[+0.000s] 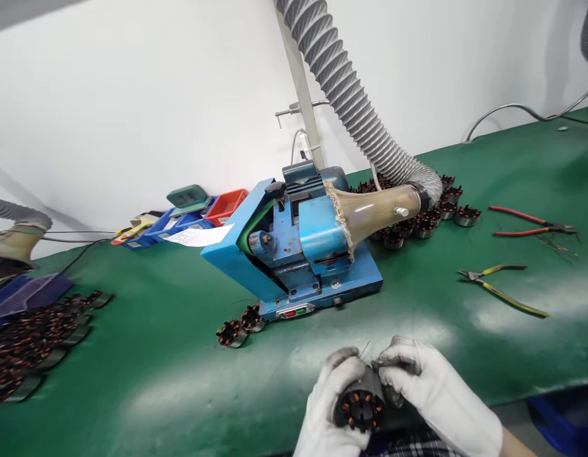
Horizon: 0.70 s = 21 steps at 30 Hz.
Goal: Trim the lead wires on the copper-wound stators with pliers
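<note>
My left hand (325, 397), in a white glove with darkened fingertips, is wrapped around a motor stator (362, 403) with a dark round body and copper windings. The stator's open end, with its ring of coils, is tilted toward me. At its far right edge, the fingers of my gloved right hand (425, 377) are pinched together. A thin wire (365, 349) sticks up between the hands; whether the right fingers grip a wire end is hidden. Two more stators, one of them the front stator (232, 334), lie ahead to the left beside the blue machine.
The blue grinding machine (322, 235) with its extraction hose (351, 95) stands mid-table. Behind it sit several stators (425, 225). Red-handled pliers (527, 222) and yellow-handled cutters (503, 289) lie right. More stators (41, 343) cover the left; a red bin (227, 206) stands at the back.
</note>
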Motion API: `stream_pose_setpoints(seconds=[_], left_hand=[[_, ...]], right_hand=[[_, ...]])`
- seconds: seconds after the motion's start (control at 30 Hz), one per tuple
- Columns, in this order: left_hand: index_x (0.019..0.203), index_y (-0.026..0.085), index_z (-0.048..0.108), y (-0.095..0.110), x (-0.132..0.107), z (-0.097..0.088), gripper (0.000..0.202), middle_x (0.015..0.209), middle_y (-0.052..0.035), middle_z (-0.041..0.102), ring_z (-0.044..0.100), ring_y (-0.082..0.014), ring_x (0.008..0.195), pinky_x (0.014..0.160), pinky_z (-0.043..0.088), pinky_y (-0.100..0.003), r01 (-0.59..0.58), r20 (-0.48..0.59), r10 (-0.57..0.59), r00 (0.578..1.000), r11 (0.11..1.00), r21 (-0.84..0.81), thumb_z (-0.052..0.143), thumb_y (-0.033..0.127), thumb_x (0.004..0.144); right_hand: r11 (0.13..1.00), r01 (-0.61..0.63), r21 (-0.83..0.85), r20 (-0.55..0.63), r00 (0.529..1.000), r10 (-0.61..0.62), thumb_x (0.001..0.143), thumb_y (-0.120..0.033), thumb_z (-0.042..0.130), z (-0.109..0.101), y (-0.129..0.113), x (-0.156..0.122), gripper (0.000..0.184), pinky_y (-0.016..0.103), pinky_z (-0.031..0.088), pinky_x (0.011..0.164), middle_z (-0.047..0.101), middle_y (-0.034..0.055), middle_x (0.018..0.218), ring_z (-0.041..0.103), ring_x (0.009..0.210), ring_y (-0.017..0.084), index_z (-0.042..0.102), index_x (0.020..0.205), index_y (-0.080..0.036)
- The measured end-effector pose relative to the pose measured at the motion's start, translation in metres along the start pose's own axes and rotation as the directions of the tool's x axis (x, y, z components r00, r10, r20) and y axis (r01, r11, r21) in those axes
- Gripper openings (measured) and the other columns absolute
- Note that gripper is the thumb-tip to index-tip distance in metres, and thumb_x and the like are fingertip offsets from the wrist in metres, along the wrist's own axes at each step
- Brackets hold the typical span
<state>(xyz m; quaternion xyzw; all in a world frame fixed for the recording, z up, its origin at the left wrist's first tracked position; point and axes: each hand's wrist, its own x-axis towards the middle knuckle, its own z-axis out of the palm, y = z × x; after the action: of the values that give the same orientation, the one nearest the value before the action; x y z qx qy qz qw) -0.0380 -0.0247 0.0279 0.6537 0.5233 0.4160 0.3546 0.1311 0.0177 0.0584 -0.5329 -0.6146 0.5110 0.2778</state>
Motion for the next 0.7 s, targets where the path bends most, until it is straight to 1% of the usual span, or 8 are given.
stream_pose_setpoints(seconds=[0.1, 0.17, 0.27, 0.33, 0.47, 0.57, 0.63, 0.7], left_hand=[[0.087, 0.022, 0.062, -0.005, 0.008, 0.003, 0.013, 0.094, -0.0042, 0.060, 0.062, -0.0190, 0.087, 0.072, 0.054, -0.028, 0.003, 0.128, 0.026, 0.991, 0.975, -0.222, 0.062, 0.020, 0.074], [0.083, 0.022, 0.061, -0.010, 0.011, 0.007, 0.011, 0.096, -0.0044, 0.058, 0.061, -0.0179, 0.088, 0.072, 0.053, -0.026, -0.148, 0.055, 0.155, 0.986, 0.982, -0.118, 0.058, 0.014, 0.076], [0.110, 0.019, 0.056, -0.021, 0.008, 0.013, 0.039, 0.110, -0.0102, 0.051, 0.055, -0.0208, 0.101, 0.081, 0.051, -0.030, -0.365, -0.079, 0.424, 0.902, 0.848, 0.384, 0.054, 0.006, 0.072], [0.118, 0.017, 0.050, -0.027, 0.005, 0.016, 0.052, 0.110, -0.0109, 0.052, 0.051, -0.0209, 0.107, 0.086, 0.049, -0.033, -0.405, -0.059, 0.514, 0.856, 0.736, 0.542, 0.047, 0.000, 0.069], [0.104, 0.020, 0.053, -0.031, 0.006, 0.018, 0.045, 0.104, -0.0063, 0.059, 0.044, -0.0257, 0.118, 0.093, 0.045, -0.041, -0.136, 0.029, 0.136, 0.990, 0.903, 0.408, 0.056, 0.005, 0.061], [0.096, 0.022, 0.057, -0.029, 0.012, 0.015, 0.046, 0.104, -0.0051, 0.060, 0.043, -0.0289, 0.119, 0.095, 0.043, -0.044, 0.073, 0.118, -0.118, 0.986, 0.941, 0.331, 0.070, 0.014, 0.053], [0.096, 0.023, 0.059, -0.028, 0.016, 0.011, 0.045, 0.108, -0.0046, 0.059, 0.042, -0.0285, 0.120, 0.098, 0.040, -0.045, 0.093, 0.151, -0.149, 0.977, 0.941, 0.326, 0.072, 0.015, 0.053], [0.096, 0.023, 0.059, -0.027, 0.018, 0.008, 0.045, 0.111, -0.0048, 0.059, 0.043, -0.0281, 0.120, 0.098, 0.039, -0.045, 0.093, 0.164, -0.155, 0.974, 0.939, 0.331, 0.073, 0.015, 0.053]], right_hand=[[0.971, 0.185, -0.152, -0.119, 0.972, -0.204, 0.083, -0.025, 0.041, 0.007, 0.014, 0.000, 0.025, 0.028, 0.046, 0.067, 0.060, 0.0057, 0.073, 0.057, 0.069, 0.016, 0.064, 0.076, -0.018], [0.961, 0.213, -0.175, -0.162, 0.957, -0.242, 0.084, -0.024, 0.039, 0.011, 0.021, 0.001, 0.025, 0.030, 0.047, 0.070, 0.060, 0.0071, 0.076, 0.057, 0.072, 0.017, 0.063, 0.079, -0.017], [0.997, -0.048, 0.068, 0.020, 0.999, 0.047, 0.081, -0.034, 0.043, 0.014, 0.027, 0.006, 0.024, 0.028, 0.046, 0.061, 0.054, 0.0039, 0.066, 0.053, 0.062, 0.015, 0.055, 0.072, -0.015], [0.958, -0.236, 0.160, 0.260, 0.947, 0.190, 0.081, -0.042, 0.041, 0.013, 0.030, 0.012, 0.029, 0.025, 0.044, 0.052, 0.043, -0.0015, 0.056, 0.046, 0.051, 0.012, 0.046, 0.069, -0.016], [0.979, -0.205, -0.008, 0.377, 0.906, 0.193, 0.081, -0.030, 0.041, 0.008, 0.033, 0.024, 0.021, 0.024, 0.042, 0.049, 0.046, 0.0007, 0.061, 0.045, 0.050, 0.011, 0.051, 0.075, -0.012], [0.977, -0.017, -0.211, 0.374, 0.922, 0.097, 0.073, -0.008, 0.047, -0.001, 0.022, 0.029, 0.016, 0.027, 0.043, 0.061, 0.055, 0.0076, 0.076, 0.053, 0.066, 0.016, 0.061, 0.077, -0.012], [0.827, 0.233, -0.512, 0.461, 0.887, 0.035, 0.070, 0.001, 0.046, -0.012, 0.014, 0.031, 0.025, 0.028, 0.042, 0.062, 0.058, 0.0099, 0.081, 0.056, 0.068, 0.018, 0.065, 0.079, -0.012], [0.544, 0.445, -0.711, 0.553, 0.832, 0.042, 0.068, 0.005, 0.046, -0.030, 0.014, 0.034, 0.033, 0.028, 0.041, 0.057, 0.060, 0.0105, 0.080, 0.057, 0.064, 0.019, 0.068, 0.085, -0.013]])
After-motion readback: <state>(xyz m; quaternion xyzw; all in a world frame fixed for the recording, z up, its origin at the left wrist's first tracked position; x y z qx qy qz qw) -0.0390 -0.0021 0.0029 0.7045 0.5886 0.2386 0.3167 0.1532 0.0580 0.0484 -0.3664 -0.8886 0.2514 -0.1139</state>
